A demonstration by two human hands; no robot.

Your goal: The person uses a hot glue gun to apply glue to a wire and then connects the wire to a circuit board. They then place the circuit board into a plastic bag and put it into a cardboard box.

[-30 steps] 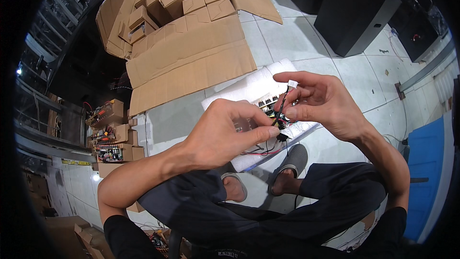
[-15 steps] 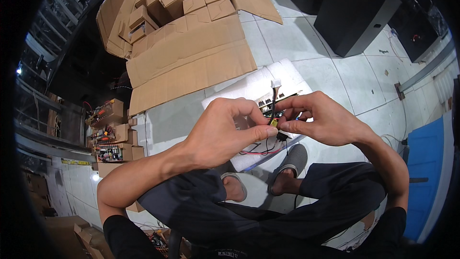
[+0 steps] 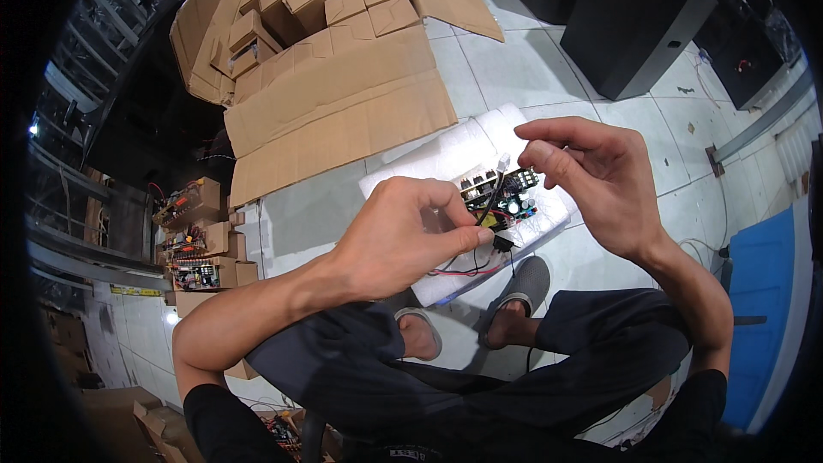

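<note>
A circuit board [image 3: 514,204] crowded with components lies on a white foam slab [image 3: 394,176] in front of me. From it rises a black cable [image 3: 492,197], tipped with a small white connector [image 3: 504,162]. My left hand [image 3: 403,231] is closed at the board's near left side, thumb and forefinger pinched where the cable's lower end runs in, beside a yellow component [image 3: 490,221]. Its fingertips partly hide what they grip. Raised above the board's right side, my right hand [image 3: 596,176] has its fingers apart and nothing visible in them, close to the connector but apart from it.
A large open carton [image 3: 343,111] full of small brown boxes stands at the far left. More circuit boards in cardboard [image 3: 193,244] sit at the left. Tall black cabinets [image 3: 634,26] rise at the far right, and a blue panel [image 3: 759,317] is at the near right.
My right hand has let go near the yellow component and moved up and to the right, uncovering the board. The white connector has tipped right and downward. My left hand stays almost still.
</note>
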